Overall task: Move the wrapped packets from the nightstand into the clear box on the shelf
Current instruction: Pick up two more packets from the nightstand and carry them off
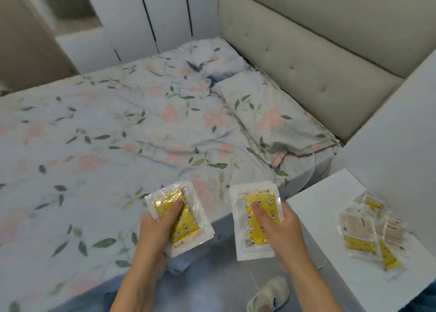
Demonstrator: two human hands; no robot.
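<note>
1. Head view shows the left hand (157, 229) gripping a small stack of wrapped packets (180, 219), thumb curled over the yellow face and the other fingers hidden beneath; how many packets are in it I cannot tell for sure.
2. The right hand (280, 229) pinches a single packet (256, 219) the same way, thumb on top, the fingers under its right edge.
3. More packets (368, 229) lie in a loose heap on the white tabletop (313, 217) of the nightstand, to the right of the right-hand fingers and apart from them.
4. The clear box and its shelf are not in view, so carrying comes next, by my reading.
5. To do it well, slide the single packet under the left thumb onto the stack, squaring the edges, since the slick film will likely slip.
6. That frees the right fingers to gather the heap before turning from the bed (94, 123) towards the shelf.
</note>
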